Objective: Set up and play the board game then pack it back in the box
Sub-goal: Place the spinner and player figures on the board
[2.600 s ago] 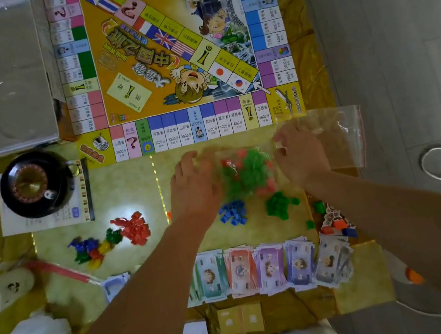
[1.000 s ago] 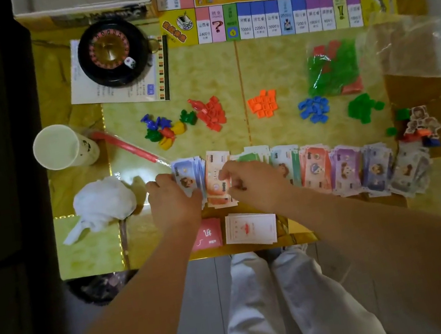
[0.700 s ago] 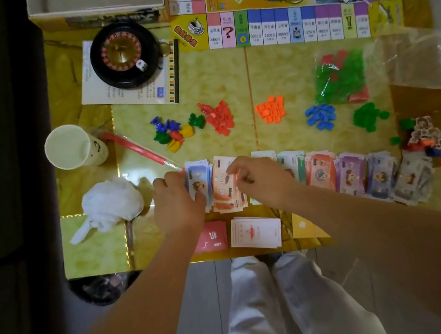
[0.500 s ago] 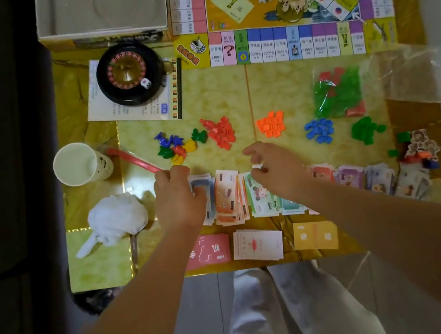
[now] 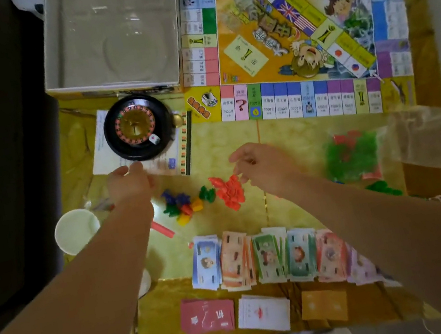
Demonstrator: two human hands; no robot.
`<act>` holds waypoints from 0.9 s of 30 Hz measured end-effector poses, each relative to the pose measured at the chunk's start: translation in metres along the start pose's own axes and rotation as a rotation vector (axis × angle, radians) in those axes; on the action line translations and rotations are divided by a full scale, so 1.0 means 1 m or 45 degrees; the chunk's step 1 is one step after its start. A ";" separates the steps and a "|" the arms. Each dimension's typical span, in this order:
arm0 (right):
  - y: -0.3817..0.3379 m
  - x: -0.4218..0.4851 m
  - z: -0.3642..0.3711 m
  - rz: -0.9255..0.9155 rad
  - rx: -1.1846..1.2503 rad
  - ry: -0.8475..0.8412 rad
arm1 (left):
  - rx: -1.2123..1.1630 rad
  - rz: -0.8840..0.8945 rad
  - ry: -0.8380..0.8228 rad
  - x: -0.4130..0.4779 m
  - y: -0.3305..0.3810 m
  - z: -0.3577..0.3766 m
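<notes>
Card decks, three in number, are lying along the near table (image 5: 157,319) edge: one red (image 5: 207,317), one white (image 5: 264,312), one orange (image 5: 325,306). Just beyond them, six play-money stacks (image 5: 270,258) are showing in a row running left to right. Each note's long axis is pointing near to far, and the right forearm is covering the right end of the row.

One paper cup (image 5: 77,230) is standing at the left. Two loose piles are sitting at mid-table: mixed-colour pawns (image 5: 183,204) and, just to their right, red pieces (image 5: 229,191).

The left hand (image 5: 129,183) is reaching forward with relaxed fingers, gripping nothing, its fingertips at the near edge of the rule sheet (image 5: 102,155). The right hand (image 5: 260,165) is hovering just beyond the red pieces with loosely curled fingers; blur is preventing any reading of whether they are pinching a piece.

One clear bag (image 5: 426,136) of green and red pieces is lying at the right.

One roulette wheel (image 5: 137,128) is resting on the rule sheet and carrying one die (image 5: 154,139).

Farthest out, one game board (image 5: 298,29) is lying flat, face up. Its near row of squares is running left to right and dipping slightly toward the right. One box (image 5: 108,36) is sitting open side up against the board's left edge.
</notes>
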State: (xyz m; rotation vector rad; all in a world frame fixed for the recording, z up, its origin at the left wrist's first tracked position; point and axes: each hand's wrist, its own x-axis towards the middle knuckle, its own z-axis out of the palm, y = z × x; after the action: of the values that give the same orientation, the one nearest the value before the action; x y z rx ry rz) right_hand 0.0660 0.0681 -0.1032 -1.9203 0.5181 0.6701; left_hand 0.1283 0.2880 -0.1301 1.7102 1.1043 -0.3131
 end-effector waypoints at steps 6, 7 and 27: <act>-0.031 0.047 -0.002 0.039 0.094 -0.050 | -0.009 -0.161 0.061 0.034 0.015 0.013; -0.035 0.053 0.000 0.030 0.089 -0.063 | -0.023 -0.216 0.016 0.036 0.016 0.014; -0.083 0.068 0.028 -0.301 0.136 0.198 | -0.225 -0.033 -0.113 -0.013 0.035 -0.005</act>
State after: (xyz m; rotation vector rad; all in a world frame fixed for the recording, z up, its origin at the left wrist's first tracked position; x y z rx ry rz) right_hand 0.1619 0.1230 -0.1011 -1.9033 0.4059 0.3365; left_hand 0.1476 0.2840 -0.0982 1.5125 1.0580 -0.2962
